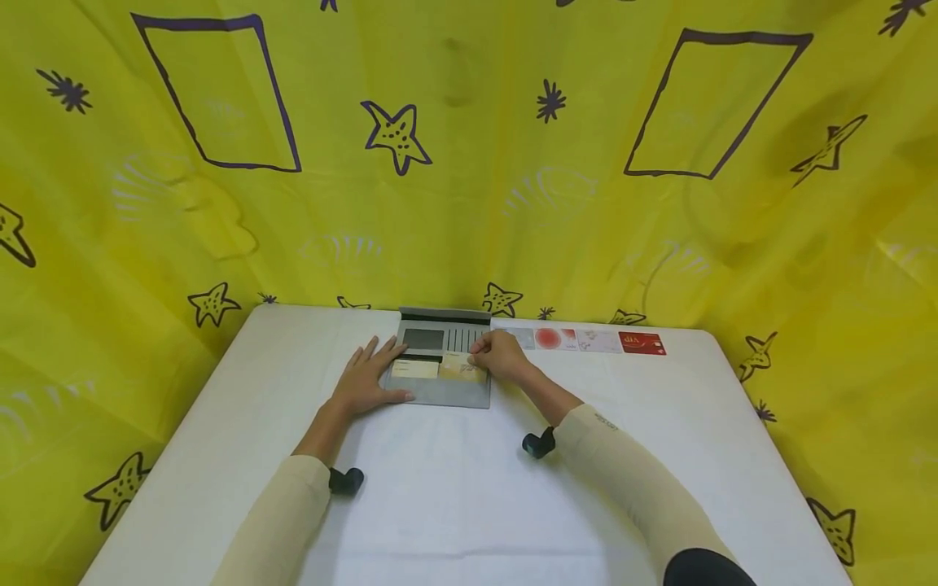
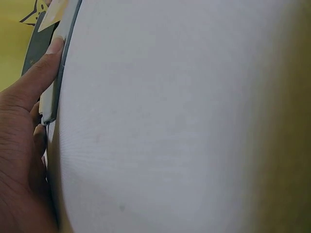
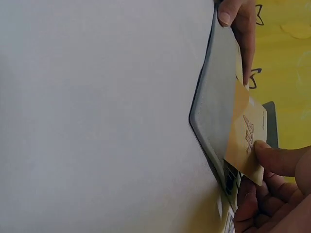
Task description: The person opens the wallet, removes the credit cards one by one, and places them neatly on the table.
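Observation:
An unfolded grey card wallet (image 1: pixel 447 394) lies near the far edge of the table. My left hand (image 1: pixel 364 381) rests on its left side with fingers spread; in the left wrist view the thumb (image 2: pixel 56 46) lies along the wallet's near edge. Between thumb and fingers, my right hand (image 1: pixel 502 356) pinches a gold VIP card (image 3: pixel 245 136) by its right end. This card is at the wallet's right near pocket, its lower part touching the grey cover; how deep it sits cannot be told. A pale cream card (image 1: pixel 415 369) shows in the pocket beside it.
To the right of the wallet several cards lie in a row, among them a white one with a red circle (image 1: pixel 550 338), a pale one (image 1: pixel 598 341) and a red VIP card (image 1: pixel 642 343). A yellow patterned curtain (image 1: pixel 454 228) hangs behind the white table (image 1: pixel 469 488).

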Demonstrator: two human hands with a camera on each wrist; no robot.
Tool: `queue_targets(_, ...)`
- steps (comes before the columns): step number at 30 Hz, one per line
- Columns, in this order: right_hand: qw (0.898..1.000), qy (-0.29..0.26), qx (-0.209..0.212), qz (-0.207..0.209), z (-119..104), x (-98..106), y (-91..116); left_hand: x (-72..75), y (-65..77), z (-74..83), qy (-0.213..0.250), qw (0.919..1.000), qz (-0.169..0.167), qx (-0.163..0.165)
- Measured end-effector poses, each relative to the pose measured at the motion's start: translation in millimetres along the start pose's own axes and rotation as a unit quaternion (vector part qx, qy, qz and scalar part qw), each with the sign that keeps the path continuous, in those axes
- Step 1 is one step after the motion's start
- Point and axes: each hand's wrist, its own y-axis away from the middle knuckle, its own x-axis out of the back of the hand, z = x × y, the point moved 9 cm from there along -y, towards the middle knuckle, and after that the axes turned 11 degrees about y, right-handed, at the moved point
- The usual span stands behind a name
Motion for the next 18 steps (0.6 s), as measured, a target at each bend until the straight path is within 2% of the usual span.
queue_targets(3,1.0,-0.014,0.015,0.011,1.5,5.9,-1.3,-2.1,-2.9,2.7,0.001,1.0,0.007,0.002)
queue_targets(6,0.999,-0.011,0.044,0.009,-6.8,1.8,-4.4,1.2,4.9,-2.9,0.002,0.9997,0.02,0.012)
queue_targets(10,0.999,0.003,0.045,0.022,-4.7,5.2,-2.5,-2.3,4.7,-2.6,0.003,0.9999,0.016,0.001)
queue_targets(18,0.998,0.034,0.056,-0.016,1.7,7.9,-1.1,-4.6,-2.4,-0.2,-0.005,1.0,0.007,0.005)
